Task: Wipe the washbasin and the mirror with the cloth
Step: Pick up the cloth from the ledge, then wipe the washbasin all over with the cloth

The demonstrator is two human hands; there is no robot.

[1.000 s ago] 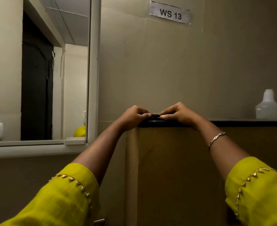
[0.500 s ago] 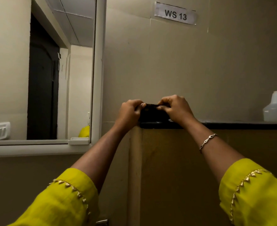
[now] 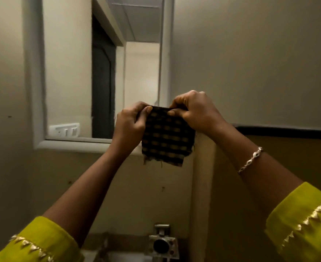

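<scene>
Checked dark cloth (image 3: 166, 137) pinched at its top edge by left hand (image 3: 131, 123) and right hand (image 3: 195, 110).

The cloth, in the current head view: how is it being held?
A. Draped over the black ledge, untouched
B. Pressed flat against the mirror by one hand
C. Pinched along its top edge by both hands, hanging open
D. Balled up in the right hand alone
C: the left hand and right hand each pinch the top edge of the checked cloth, which hangs open in front of the mirror frame's lower corner.
</scene>
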